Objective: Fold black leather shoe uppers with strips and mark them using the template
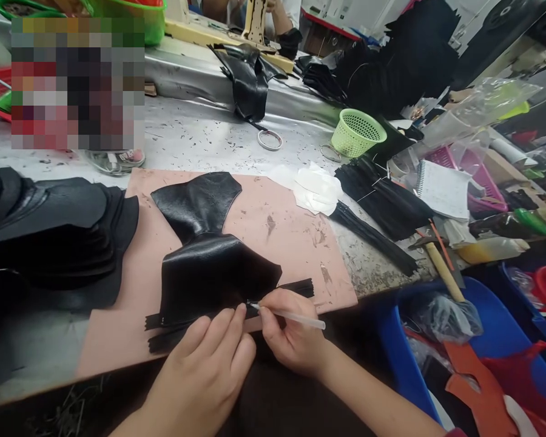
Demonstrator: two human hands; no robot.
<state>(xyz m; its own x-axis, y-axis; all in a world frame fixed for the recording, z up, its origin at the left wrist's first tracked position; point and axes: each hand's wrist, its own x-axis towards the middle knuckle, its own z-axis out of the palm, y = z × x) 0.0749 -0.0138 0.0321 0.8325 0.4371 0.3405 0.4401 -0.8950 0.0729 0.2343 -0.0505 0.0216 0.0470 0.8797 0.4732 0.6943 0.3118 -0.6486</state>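
A black leather piece [218, 273], shaped with a narrow waist, lies on a pink mat [295, 255]. Along its near edge runs a black zipper [164, 340], its tape ends sticking out on both sides. My left hand [213, 358] has its fingers together, gripping the zipper and the leather edge at the mat's front. Between thumb and fingers of my right hand [291, 331] is a slim pen [303, 318] with a whitish, translucent barrel. Its tip points left and meets the leather edge beside my left fingertips. Part of the zipper is hidden under my hands.
Stacked black leather pieces [68, 237] stand at left. Beyond the mat are white cutouts [316, 188], a tape roll [270, 140], a green basket [358, 133] and bundled black zippers [386, 200]. A hammer [443, 270] overhangs a blue bin [391, 340]. Another person's arm [282, 21] shows behind.
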